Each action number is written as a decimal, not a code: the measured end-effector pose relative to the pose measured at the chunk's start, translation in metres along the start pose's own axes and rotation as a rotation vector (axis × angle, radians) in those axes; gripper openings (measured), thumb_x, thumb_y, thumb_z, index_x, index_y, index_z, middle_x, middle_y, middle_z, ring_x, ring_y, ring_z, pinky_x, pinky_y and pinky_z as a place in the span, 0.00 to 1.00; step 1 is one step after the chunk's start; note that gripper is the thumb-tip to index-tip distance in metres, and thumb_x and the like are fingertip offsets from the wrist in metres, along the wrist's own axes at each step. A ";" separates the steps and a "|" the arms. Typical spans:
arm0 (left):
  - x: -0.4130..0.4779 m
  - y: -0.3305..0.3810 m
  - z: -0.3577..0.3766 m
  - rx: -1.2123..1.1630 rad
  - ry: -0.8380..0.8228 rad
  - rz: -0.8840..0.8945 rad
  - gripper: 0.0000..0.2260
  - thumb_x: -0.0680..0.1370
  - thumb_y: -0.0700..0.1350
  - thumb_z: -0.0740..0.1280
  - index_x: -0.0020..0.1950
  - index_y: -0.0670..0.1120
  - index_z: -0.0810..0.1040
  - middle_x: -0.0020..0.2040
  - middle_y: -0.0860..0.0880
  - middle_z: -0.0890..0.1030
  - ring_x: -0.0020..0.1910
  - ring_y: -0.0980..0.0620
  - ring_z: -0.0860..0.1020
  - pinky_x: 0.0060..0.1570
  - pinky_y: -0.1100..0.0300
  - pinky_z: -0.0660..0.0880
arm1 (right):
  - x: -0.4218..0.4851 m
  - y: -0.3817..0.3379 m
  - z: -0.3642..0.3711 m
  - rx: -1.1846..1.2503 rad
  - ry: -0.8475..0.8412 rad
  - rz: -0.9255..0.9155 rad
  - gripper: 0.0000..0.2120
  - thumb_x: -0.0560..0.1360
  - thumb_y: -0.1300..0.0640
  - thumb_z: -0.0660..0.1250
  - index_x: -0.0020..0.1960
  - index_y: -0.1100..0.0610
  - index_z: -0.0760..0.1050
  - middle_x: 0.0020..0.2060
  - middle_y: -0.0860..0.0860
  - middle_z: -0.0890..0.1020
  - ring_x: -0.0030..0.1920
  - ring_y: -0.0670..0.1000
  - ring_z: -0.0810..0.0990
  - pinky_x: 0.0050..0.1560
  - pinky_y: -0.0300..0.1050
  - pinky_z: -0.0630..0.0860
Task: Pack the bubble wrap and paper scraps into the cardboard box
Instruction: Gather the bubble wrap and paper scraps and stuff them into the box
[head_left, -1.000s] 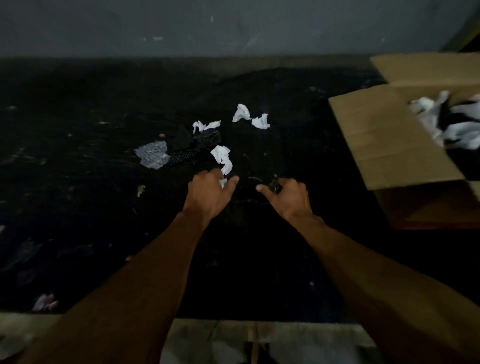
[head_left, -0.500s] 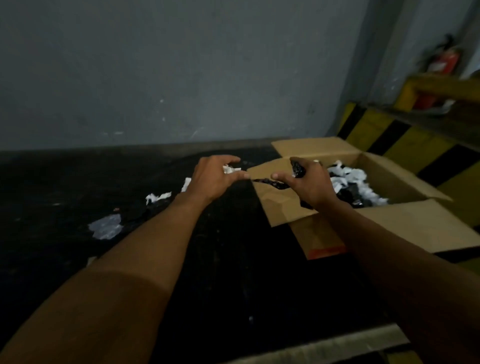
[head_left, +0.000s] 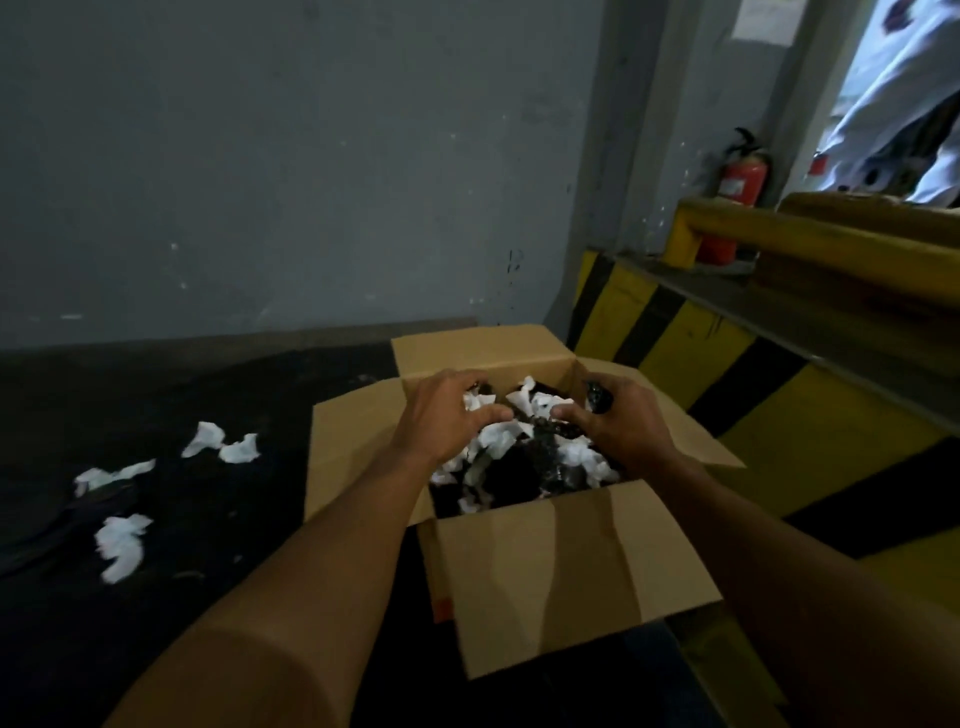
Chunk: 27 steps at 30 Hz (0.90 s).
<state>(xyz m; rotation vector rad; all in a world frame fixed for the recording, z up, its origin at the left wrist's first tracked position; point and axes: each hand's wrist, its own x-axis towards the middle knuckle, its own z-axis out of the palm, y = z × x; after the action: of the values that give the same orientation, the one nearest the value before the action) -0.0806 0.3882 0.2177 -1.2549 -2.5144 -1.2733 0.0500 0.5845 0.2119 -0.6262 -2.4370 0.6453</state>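
On the far left, several loose paper scraps (head_left: 122, 543) lie spread over the dark bench (head_left: 234, 571), well apart from one another and not yet collected. Just to their right stands the open cardboard box (head_left: 566, 566), its flaps folded outward and its inside already heaped with white paper and dark wrap.

The left grip (head_left: 447, 415) hovers over the near-left part of the opening, fingers curled round a white scrap (head_left: 477, 401) held just above the heap. The right grip (head_left: 621, 423) is over the right side of the opening, clenched on a crumpled piece of dark bubble wrap (head_left: 598, 397) that pokes up between thumb and fingers. Beyond the box on the right runs a yellow-and-black striped barrier (head_left: 675, 364), with a red fire extinguisher (head_left: 740, 182) behind it.

The step in hand looks like the drop: both loads are above the box and need only be let go. The next move calls for loosening both grips so that the pieces fall inside the walls, then reaching back left across the bench for the scraps left there. These are light and crumpled, so a gentle pinch should lift them.
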 end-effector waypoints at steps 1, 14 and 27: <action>0.005 0.001 0.015 -0.006 0.002 -0.009 0.24 0.69 0.58 0.75 0.61 0.48 0.80 0.57 0.48 0.81 0.56 0.50 0.77 0.53 0.59 0.71 | 0.006 0.012 0.000 -0.002 -0.014 -0.015 0.25 0.64 0.33 0.73 0.53 0.48 0.80 0.37 0.46 0.83 0.38 0.46 0.81 0.35 0.41 0.72; 0.017 -0.007 0.090 0.222 -0.143 -0.305 0.18 0.82 0.45 0.54 0.69 0.46 0.72 0.69 0.45 0.74 0.67 0.46 0.70 0.64 0.59 0.65 | 0.038 0.082 0.041 0.140 -0.211 0.072 0.22 0.75 0.41 0.57 0.63 0.51 0.75 0.62 0.55 0.75 0.63 0.57 0.73 0.64 0.54 0.69; 0.007 -0.004 0.063 0.313 -0.006 -0.256 0.13 0.80 0.46 0.58 0.60 0.45 0.78 0.58 0.43 0.78 0.54 0.45 0.76 0.52 0.55 0.72 | 0.039 0.050 0.046 0.197 -0.113 0.058 0.14 0.76 0.46 0.62 0.58 0.51 0.75 0.60 0.54 0.73 0.61 0.56 0.71 0.63 0.54 0.69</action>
<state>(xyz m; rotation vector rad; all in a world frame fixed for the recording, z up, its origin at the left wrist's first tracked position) -0.0699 0.4353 0.1761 -0.8955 -2.8070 -0.8604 0.0080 0.6303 0.1648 -0.5967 -2.4259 0.9546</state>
